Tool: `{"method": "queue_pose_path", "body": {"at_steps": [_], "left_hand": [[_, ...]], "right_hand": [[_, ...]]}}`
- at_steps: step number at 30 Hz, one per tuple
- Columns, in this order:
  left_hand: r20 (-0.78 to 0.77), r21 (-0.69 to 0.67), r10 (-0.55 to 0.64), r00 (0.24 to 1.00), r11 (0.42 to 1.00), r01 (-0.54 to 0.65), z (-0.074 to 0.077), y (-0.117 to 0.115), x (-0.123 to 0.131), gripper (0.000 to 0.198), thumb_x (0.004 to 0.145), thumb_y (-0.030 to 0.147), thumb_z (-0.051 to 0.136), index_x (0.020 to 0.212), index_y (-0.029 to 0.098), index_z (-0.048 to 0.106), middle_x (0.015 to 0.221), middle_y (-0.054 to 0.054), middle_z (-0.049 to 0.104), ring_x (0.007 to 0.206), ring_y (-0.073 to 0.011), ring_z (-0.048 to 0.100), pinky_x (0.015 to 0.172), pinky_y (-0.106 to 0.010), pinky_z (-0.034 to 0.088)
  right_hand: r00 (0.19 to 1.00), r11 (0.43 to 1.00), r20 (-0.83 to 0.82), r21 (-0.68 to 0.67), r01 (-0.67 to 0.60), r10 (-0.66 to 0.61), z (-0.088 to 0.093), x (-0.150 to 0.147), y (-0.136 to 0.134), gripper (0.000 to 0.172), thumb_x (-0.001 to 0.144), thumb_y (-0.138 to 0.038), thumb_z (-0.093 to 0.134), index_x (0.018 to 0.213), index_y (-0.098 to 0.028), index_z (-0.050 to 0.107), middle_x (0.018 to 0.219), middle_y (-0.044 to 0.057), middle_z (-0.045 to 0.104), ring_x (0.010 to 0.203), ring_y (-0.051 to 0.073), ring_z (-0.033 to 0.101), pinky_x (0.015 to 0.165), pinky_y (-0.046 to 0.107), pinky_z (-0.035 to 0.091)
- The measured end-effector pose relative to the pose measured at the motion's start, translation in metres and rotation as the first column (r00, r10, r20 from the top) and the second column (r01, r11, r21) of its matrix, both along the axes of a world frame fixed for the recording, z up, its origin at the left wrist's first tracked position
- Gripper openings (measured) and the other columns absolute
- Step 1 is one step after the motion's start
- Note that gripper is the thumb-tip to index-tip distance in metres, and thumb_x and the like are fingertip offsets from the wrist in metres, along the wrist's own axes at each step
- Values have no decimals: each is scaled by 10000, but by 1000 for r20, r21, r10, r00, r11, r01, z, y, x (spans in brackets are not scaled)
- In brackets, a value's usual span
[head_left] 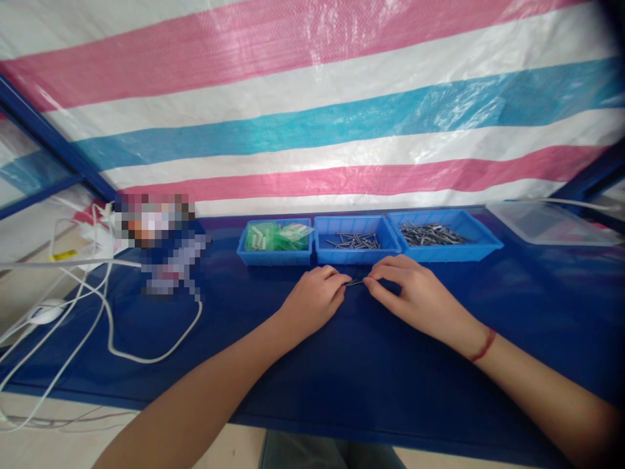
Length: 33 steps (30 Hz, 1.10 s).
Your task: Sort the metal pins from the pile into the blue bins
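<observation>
The person's legs [327, 451], in dark trousers, show below the near edge of a dark blue counter [312, 384]. Both forearms reach in over it, a red band [484, 345] round the right wrist. Ahead, the two hands face each other with a slim metal pin [355, 283] between them, just short of the trays and above the counter's middle. The left hand [317, 296] is curled, thumb and forefinger pinched on the pin's left end. The right hand [413, 290] is looser, its fingers bowed in an arch, thumb and fingertip drawn together at the other end. Off to the left, white cables [146, 358] loop across the counter, near a rounded white device [46, 311] and a patch too blurred to make out. Beyond the hands, three blue trays stand in a row: the left tray [276, 259] holds green packets [266, 236], the middle tray [359, 256] a loose scatter of metal pieces [359, 241], the right tray [449, 253] a thicker heap of them. Right of the trays lies a clear sheet [551, 225]. Behind everything hangs a tarp [317, 130] striped pink, white and blue.
</observation>
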State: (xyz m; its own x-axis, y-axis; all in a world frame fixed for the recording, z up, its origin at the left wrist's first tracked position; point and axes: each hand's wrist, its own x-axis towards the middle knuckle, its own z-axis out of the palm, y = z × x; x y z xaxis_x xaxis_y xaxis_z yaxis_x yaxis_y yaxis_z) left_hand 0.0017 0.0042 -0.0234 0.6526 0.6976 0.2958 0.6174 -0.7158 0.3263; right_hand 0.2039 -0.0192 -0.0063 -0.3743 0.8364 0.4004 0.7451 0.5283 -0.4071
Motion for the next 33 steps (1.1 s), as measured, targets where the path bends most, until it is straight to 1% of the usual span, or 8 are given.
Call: {"method": "queue_pose_path", "body": {"at_steps": [4, 7, 12, 18, 22, 28, 31, 33], "left_hand": [[-24, 17, 4, 1000, 1000, -4, -1, -1, 0, 278, 946, 190, 405, 1127, 167, 615, 1016, -74, 635, 914, -187, 573, 840, -327, 463], [-39, 11, 0, 999, 1000, 0, 0, -2, 0, 279, 954, 198, 398, 1137, 181, 609, 1024, -66, 633, 924, -189, 561, 842, -331, 456], [-36, -6, -5, 999, 1000, 5, 0, -2, 0, 267, 958, 203, 393, 1107, 179, 613, 1018, -63, 627, 928, -187, 550, 855, -333, 447], [-30, 4, -2, 1000, 1000, 2, 1, -3, 1, 237, 941, 275, 442, 1018, 171, 641, 973, -68, 610, 900, -188, 550, 843, -333, 444], [-43, 13, 22, 999, 1000, -21, 2, -4, 1, 246, 955, 258, 404, 966, 170, 633, 956, -63, 601, 879, -182, 549, 836, -330, 439], [35, -20, 35, 999, 999, -34, 5, -5, 2, 234, 966, 259, 379, 934, 164, 591, 942, -57, 603, 889, -180, 552, 837, -314, 431], [108, -55, 37, 993, 998, -31, 6, -5, 2, 201, 958, 250, 397, 925, 172, 580, 936, -51, 607, 885, -177, 554, 829, -306, 431], [159, -85, 39, 986, 996, -26, 6, -6, 3, 180, 951, 249, 413, 919, 176, 574, 930, -46, 608, 878, -172, 557, 815, -297, 434]], "right_hand": [[1000, 999, 12, 33, 2, -2, -5, 1, 2, 144, 872, -260, 532, 905, -206, 661, 899, 63, 681, 857, 229, 602, 780, 385, 469], [997, 998, 73, 39, -42, 39, -10, 2, 3, 191, 871, -269, 546, 1007, -196, 658, 965, 83, 670, 896, 243, 590, 793, 402, 474], [986, 993, 118, 2, -118, 117, -15, 2, 7, 166, 891, -229, 519, 937, -189, 673, 929, 91, 652, 860, 231, 581, 771, 398, 479], [987, 990, 84, 32, -139, 136, -14, -3, 6, 163, 897, -187, 494, 868, -191, 654, 886, 84, 641, 839, 223, 579, 756, 380, 469], [987, 989, 74, 34, -144, 141, -13, -5, 4, 159, 901, -191, 486, 867, -188, 642, 882, 85, 634, 839, 224, 569, 759, 382, 464], [995, 995, -38, 41, -93, 94, -11, -5, 4, 107, 887, -220, 524, 888, -200, 629, 933, 72, 647, 892, 226, 576, 828, 406, 455], [985, 997, -155, 24, -70, 73, -10, -4, 5, 93, 871, -235, 548, 877, -216, 639, 918, 61, 659, 894, 221, 593, 835, 403, 463], [966, 996, -247, -19, -85, 77, -10, -4, 4, 104, 874, -257, 547, 877, -224, 647, 903, 56, 663, 874, 211, 600, 791, 377, 482]]}}
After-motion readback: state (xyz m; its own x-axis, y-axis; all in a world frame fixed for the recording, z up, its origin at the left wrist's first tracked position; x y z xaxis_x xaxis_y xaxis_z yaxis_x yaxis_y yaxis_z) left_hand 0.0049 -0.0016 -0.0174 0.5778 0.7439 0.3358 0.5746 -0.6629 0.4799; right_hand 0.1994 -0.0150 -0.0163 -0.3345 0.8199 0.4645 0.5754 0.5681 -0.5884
